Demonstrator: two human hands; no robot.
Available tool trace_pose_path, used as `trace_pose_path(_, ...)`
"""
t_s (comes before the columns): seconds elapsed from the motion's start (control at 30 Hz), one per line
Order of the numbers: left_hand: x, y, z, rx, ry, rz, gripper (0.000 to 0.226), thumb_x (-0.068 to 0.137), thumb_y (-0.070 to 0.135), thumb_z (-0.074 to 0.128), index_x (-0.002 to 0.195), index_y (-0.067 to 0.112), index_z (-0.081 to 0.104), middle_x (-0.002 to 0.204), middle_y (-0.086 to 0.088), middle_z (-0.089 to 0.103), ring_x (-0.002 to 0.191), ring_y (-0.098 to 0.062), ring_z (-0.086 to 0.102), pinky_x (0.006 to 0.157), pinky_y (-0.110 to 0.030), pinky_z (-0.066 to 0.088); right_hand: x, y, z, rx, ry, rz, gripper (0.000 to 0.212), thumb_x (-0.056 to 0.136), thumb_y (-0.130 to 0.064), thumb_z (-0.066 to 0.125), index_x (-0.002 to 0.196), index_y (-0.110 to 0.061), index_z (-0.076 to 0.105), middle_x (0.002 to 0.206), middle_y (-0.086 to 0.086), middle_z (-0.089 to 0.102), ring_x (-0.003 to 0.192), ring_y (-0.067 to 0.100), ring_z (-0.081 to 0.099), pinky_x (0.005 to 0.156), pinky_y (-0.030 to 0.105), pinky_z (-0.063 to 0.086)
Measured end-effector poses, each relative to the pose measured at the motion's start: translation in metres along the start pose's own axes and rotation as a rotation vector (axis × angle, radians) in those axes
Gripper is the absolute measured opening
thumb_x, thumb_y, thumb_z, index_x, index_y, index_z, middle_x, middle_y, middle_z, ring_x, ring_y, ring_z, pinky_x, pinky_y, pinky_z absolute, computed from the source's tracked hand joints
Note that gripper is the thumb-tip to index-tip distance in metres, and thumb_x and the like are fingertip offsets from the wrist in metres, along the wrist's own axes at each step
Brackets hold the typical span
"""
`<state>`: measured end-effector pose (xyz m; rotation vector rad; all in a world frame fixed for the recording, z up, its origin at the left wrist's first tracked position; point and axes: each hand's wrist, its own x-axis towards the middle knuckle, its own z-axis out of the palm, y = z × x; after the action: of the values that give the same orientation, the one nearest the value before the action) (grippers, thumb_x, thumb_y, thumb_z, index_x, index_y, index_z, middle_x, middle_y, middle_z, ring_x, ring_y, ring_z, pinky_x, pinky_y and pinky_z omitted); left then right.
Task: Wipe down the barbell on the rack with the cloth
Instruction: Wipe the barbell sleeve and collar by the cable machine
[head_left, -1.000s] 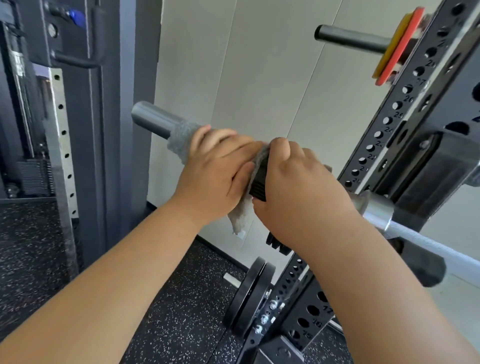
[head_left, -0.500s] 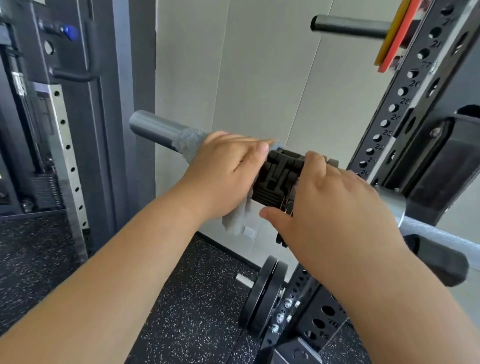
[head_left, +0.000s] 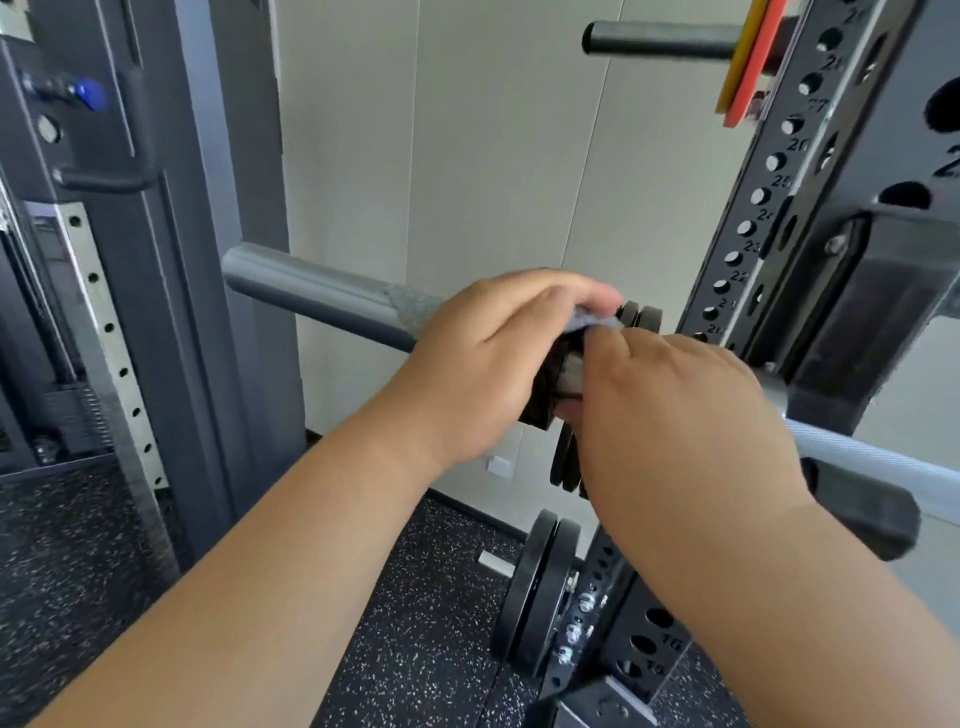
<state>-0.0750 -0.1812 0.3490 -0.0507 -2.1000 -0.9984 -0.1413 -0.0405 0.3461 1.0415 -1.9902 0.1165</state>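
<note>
Obs.: barbell (head_left: 317, 293) sits on the rack (head_left: 769, 171). Its thick grey end sticks out to the left past the upright, and its thin shaft runs off to the right through the hook.

Cloth (head_left: 415, 307): wrapped on the thick end. A grey patch shows just left of the left hand and a bluish fold at its fingertips; the rest is covered.

Left hand (head_left: 483, 364): fingers curled over the top of the bar, gripping the cloth round it.

Right hand (head_left: 675, 415): fingertips up against the black collar (head_left: 545, 387), just beside the left hand. Its own back hides the contact, so I cannot tell whether it is pinching the collar or only touching it.

Small plates (head_left: 641, 318): on the bar between the collar and the upright.

Step, as judged: wiping the thick end up to the collar; the outer stretch looks bare and reachable.

Risks:
- Cloth pushed hard inward could bunch and catch under the collar edge.
- If the right hand loosens the collar, the small plates may slide outward onto the fingers.
- Hands this close together leave fingertips open to a pinch between collar and cloth-hand.
- A twisting wipe may roll the bar in its hook.
- The strip under the collar stays unwiped unless the collar is moved.
</note>
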Motion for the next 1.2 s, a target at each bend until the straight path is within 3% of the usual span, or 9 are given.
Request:
trace_pose_path(0.1, -0.006, 0.001, 0.001, -0.087, -0.009, 0.025, 0.034, 0.108, 0.006, 0.039, 0.123, 0.008, 0.069, 0.115, 0.001, 0.075, 0.115, -0.015, 0.066, 0.108, -0.034, 0.047, 0.000, 0.005, 0.005, 0.052, 0.054, -0.030, 0.005, 0.082, -0.009, 0.059, 0.077, -0.010, 0.058, 0.061, 0.006, 0.055, 0.053, 0.029, 0.052, 0.060, 0.035, 0.036)
trace_pose_path(0.2, -0.012, -0.004, -0.014, -0.083, 0.010, 0.019, 0.036, 0.110, 0.007, 0.036, 0.131, 0.013, 0.064, 0.124, 0.004, 0.073, 0.120, -0.019, 0.065, 0.111, -0.045, 0.044, -0.004, 0.006, 0.003, 0.090, 0.007, -0.029, 0.044, 0.062, -0.013, 0.088, 0.072, -0.018, 0.045, 0.061, 0.003, 0.056, 0.055, 0.028, 0.052, 0.061, 0.035, 0.040)
trace_pose_path(0.37, -0.005, -0.023, -0.031, 0.621, -0.042, 0.025, 0.053, 0.106, 0.044, 0.021, 0.145, 0.038, 0.055, 0.150, 0.019, 0.053, 0.139, -0.003, 0.046, 0.120, -0.047, 0.031, -0.005, 0.012, 0.003, 0.142, 0.011, -0.027, 0.047, 0.060, -0.012, 0.089, 0.071, -0.018, 0.043, 0.060, 0.002, 0.052, 0.056, 0.022, 0.031, 0.067, 0.033, 0.029)
trace_pose_path(0.53, -0.010, -0.006, -0.015, 0.663, -0.089, 0.060, 0.053, 0.101, 0.044, 0.024, 0.146, 0.039, 0.051, 0.141, 0.018, 0.059, 0.129, -0.012, 0.051, 0.115, -0.048, 0.030, -0.006, 0.013, -0.003, 0.146, -0.033, -0.044, 0.049, 0.055, -0.010, 0.089, 0.071, -0.019, 0.043, 0.057, -0.002, 0.047, 0.055, 0.020, 0.032, 0.065, 0.030, 0.029)
trace_pose_path(0.77, -0.063, -0.044, 0.000, 0.702, -0.035, 0.303, 0.052, 0.108, 0.019, 0.041, 0.159, 0.027, 0.035, 0.172, -0.008, 0.013, 0.160, -0.022, 0.010, 0.129, -0.051, 0.011, -0.008, 0.026, -0.023, 0.088, -0.147, -0.026, 0.040, 0.075, -0.019, 0.078, 0.080, -0.020, 0.038, 0.066, -0.005, 0.041, 0.057, 0.023, 0.047, 0.058, 0.036, 0.045)
trace_pose_path(0.87, -0.055, -0.052, -0.005, 0.804, 0.016, 0.263, 0.055, 0.109, 0.040, 0.027, 0.163, 0.025, 0.020, 0.168, -0.008, 0.026, 0.157, -0.026, 0.020, 0.127, -0.052, 0.016, -0.009, 0.025, -0.036, 0.065, -0.245, -0.092, 0.036, 0.088, -0.044, 0.070, 0.092, -0.024, 0.041, 0.078, -0.009, 0.044, 0.077, 0.022, 0.057, 0.067, 0.033, 0.040)
trace_pose_path(0.97, -0.037, -0.038, -0.004, 0.779, 0.080, 0.199, 0.060, 0.108, 0.048, 0.022, 0.159, 0.019, 0.036, 0.153, -0.001, 0.050, 0.144, -0.023, 0.042, 0.123, -0.048, 0.025, -0.009, 0.030, -0.042, 0.080, -0.301, -0.097, 0.033, 0.095, -0.056, 0.056, 0.109, -0.029, 0.043, 0.093, -0.012, 0.049, 0.099, 0.018, 0.057, 0.078, 0.028, 0.033)
trace_pose_path(1.1, -0.019, -0.028, 0.002, 0.695, 0.127, 0.169, 0.050, 0.104, 0.043, 0.035, 0.140, 0.014, 0.053, 0.128, 0.001, 0.061, 0.119, -0.021, 0.054, 0.107, -0.037, 0.034, -0.009, 0.035, -0.040, 0.061, -0.369, -0.129, 0.029, 0.094, -0.035, 0.058, 0.117, -0.025, 0.043, 0.102, -0.008, 0.051, 0.095, 0.019, 0.048, 0.080, 0.031, 0.034)
trace_pose_path(1.2, -0.017, -0.022, 0.004, 0.592, 0.152, 0.140, 0.046, 0.102, 0.045, 0.039, 0.131, 0.013, 0.055, 0.112, 0.005, 0.061, 0.103, -0.011, 0.047, 0.095, -0.031, 0.031, -0.009, 0.035, -0.044, 0.063, -0.354, -0.132, 0.040, 0.085, -0.010, 0.025, 0.116, -0.018, 0.048, 0.094, -0.002, 0.041, 0.088, 0.021, 0.037, 0.082, 0.032, 0.033)
